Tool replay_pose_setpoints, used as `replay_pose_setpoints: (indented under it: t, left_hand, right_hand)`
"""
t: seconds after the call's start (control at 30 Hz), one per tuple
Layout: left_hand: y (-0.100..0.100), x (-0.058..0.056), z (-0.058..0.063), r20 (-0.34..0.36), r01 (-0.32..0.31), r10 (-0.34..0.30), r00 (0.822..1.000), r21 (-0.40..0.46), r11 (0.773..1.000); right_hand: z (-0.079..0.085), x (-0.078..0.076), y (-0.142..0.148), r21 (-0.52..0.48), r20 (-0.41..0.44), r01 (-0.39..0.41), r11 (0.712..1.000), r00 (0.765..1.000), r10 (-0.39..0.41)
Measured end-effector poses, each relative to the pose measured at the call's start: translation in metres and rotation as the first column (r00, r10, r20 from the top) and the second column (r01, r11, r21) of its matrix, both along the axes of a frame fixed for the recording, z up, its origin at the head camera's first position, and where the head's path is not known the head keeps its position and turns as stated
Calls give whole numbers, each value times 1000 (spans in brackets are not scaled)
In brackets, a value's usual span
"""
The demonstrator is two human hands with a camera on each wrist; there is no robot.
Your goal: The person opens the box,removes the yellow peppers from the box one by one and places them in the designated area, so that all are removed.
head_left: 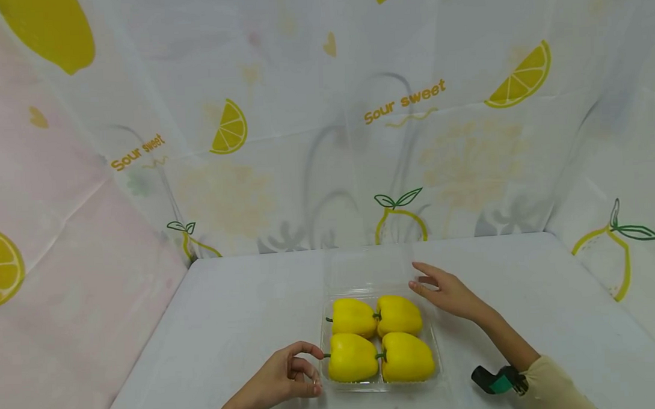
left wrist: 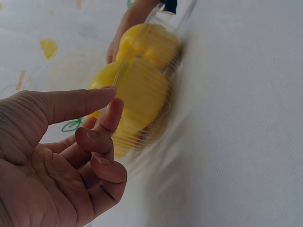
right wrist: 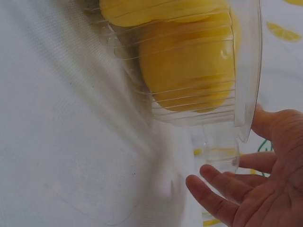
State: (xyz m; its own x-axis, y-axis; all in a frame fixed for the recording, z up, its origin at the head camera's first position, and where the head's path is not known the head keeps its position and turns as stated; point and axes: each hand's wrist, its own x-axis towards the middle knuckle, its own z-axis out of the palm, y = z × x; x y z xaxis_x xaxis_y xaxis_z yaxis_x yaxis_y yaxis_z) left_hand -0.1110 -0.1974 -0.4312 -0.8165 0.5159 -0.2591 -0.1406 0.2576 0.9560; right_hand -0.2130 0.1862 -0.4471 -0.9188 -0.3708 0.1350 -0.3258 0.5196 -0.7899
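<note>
A clear plastic clamshell box [head_left: 385, 388] sits on the table with its lid [head_left: 367, 269] folded back behind it. Inside are yellow bell peppers [head_left: 353, 357] with green stems, in two rows of two. At the box's left side, my left hand [head_left: 285, 377] pinches the rim between thumb and curled fingers; the left wrist view has the thumb tip [left wrist: 108, 92] right at the edge. My right hand [head_left: 444, 290] is by the back right corner, near the lid, its fingers loosely extended. In the right wrist view its thumb is beside the box rim [right wrist: 253, 94].
A white cloth covers the table [head_left: 228, 316]. Lemon-printed curtains [head_left: 304, 169] stand behind and at both sides. A black and green wrist strap device [head_left: 496, 379] is on the right forearm, close over the table.
</note>
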Motion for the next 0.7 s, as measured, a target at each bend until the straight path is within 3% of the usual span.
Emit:
replay_pose_setpoints:
  t: [0.47,0.7]
  left_hand:
    - [-1,1,-2,-7,-2,2,1000,7,1000]
    - [-1,2,-1,-8,-6,6,1000,-1,1000]
  right_hand:
    - [-1,3,0,51,78,-23,998,997,19]
    - [2,7,5,84,65,7,996,998,-13]
